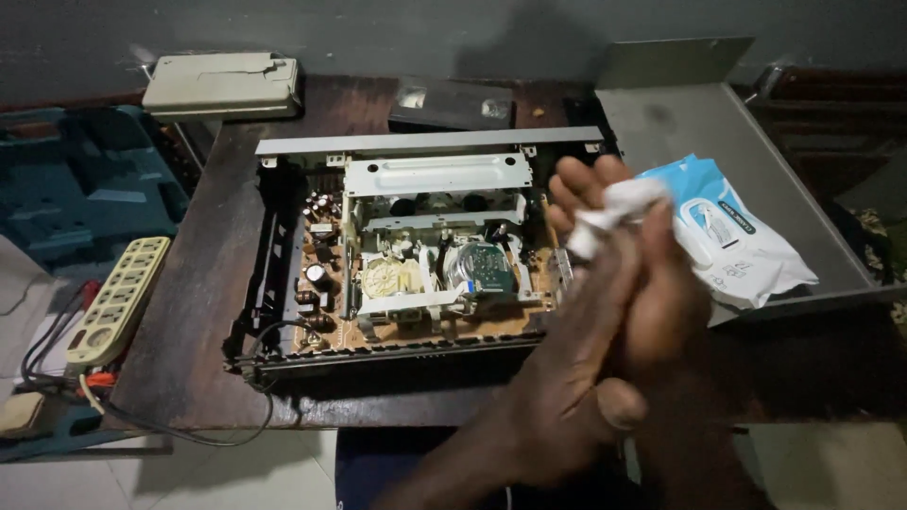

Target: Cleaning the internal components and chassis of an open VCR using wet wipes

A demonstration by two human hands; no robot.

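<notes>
Your left hand point(567, 378) and right hand point(661, 302) together clasp a white wipe point(614, 210); just right, a blue-and-white wipe pack point(746, 255) lies on the grey metal cover point(699, 123).

Opened video recorder point(416, 260) on wooden table point(198, 312), wipes packet point(732, 236) on grey metal cover point(699, 123), cream power strip point(118, 297) left.

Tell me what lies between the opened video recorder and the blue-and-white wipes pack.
In the head view, the person's two hands, left hand and right hand, pressed together around a white wipe, lie between the open black video recorder and the blue-and-white wipes pack.
</notes>
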